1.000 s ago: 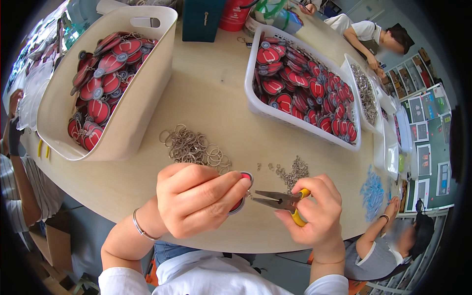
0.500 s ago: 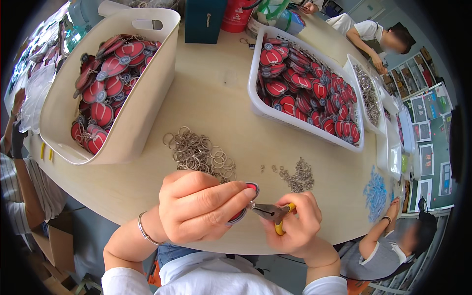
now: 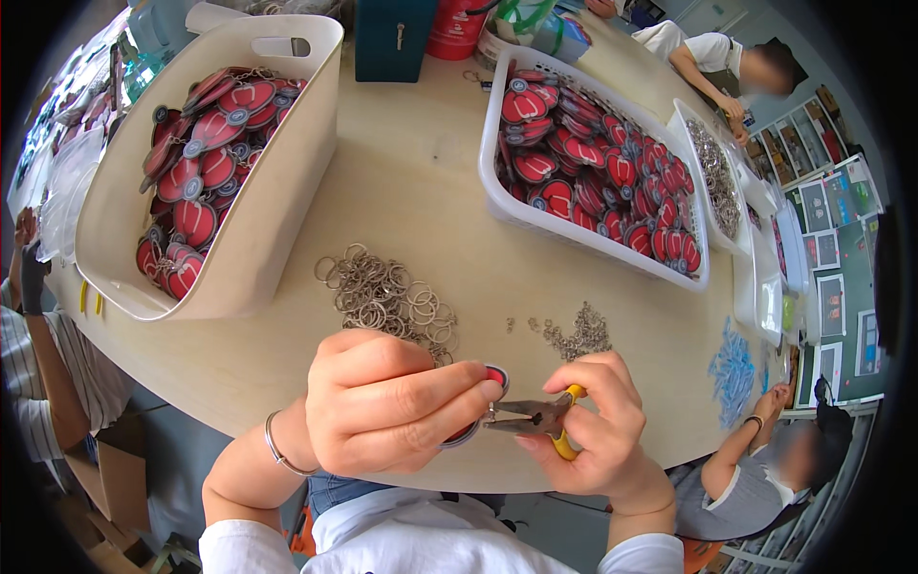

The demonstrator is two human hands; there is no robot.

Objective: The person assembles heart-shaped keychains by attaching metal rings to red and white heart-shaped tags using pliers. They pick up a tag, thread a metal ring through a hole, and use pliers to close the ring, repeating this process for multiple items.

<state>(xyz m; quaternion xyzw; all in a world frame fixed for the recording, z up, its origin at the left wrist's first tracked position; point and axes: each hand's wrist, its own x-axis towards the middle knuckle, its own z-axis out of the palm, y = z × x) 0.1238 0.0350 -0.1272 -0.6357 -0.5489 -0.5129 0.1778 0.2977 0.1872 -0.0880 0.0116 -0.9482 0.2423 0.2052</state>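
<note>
– Pale and curved, the tabletop (image 3: 411, 163) spread ahead of the left hand (image 3: 402, 407) and the right hand (image 3: 602, 411). Which containers stood on it?

– Ahead and to the left of the left hand, a tall cream bin (image 3: 287, 206) held a jumbled pile of red-and-grey tags (image 3: 196, 220).

– And on the other side?

– Ahead of the right hand, a white basket (image 3: 502, 201) was filled with similar tags, packed close. Just past its right side, a white tray (image 3: 679, 120) carried a mass of small silvery parts (image 3: 710, 172).

– What lay loose?

– A heap of split rings (image 3: 378, 297) just ahead of the left hand, a scatter of tiny metal links (image 3: 581, 333) just ahead of the right, and blue pieces (image 3: 732, 373) farther off to the right of that hand.

– How were the hands?

– The left pinched one red tag (image 3: 497, 376) between thumb and fingers, covering most of it. The right was closed round the yellow handles (image 3: 566, 442) of pliers (image 3: 526, 413), their tips at a small metal fitting (image 3: 491, 409) on the tag's right edge. Whether they gripped it, I couldn't tell.
</note>
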